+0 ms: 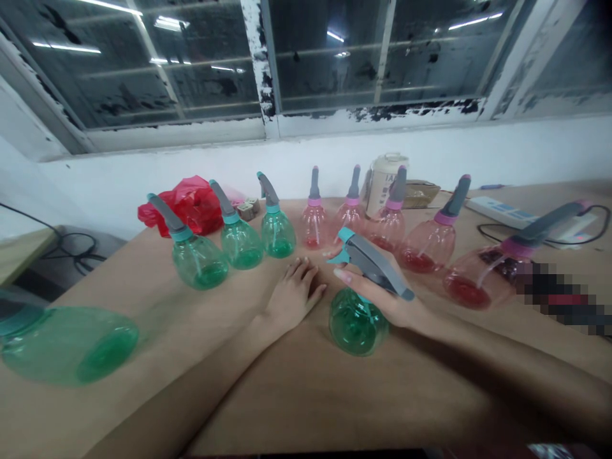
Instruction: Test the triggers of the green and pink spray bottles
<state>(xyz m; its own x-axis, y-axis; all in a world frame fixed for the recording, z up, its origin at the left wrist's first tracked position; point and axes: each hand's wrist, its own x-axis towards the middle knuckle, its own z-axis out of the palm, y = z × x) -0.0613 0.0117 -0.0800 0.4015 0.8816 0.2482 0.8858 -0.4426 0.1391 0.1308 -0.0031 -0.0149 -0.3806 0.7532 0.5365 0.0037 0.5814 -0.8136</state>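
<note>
Head: five green bottles (354, 326), five pink (428, 245)

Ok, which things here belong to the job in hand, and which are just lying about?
In use, it seems:
green spray bottle in the right hand
four other green spray bottles
five pink spray bottles

Lying about:
red plastic bag
white power strip
pale canister

Well left of the right hand's (396, 309) grip, the picture's edge cuts off the outermost green bottle's (67, 347) spray head. The held green bottle's (357, 324) gray head hides part of the gripping fingers. Beyond the grip, pink bottles (351, 218) partly cover a pale canister (382, 182), its print unreadable; farther right, pixelation masks something dark (564, 298).
</note>
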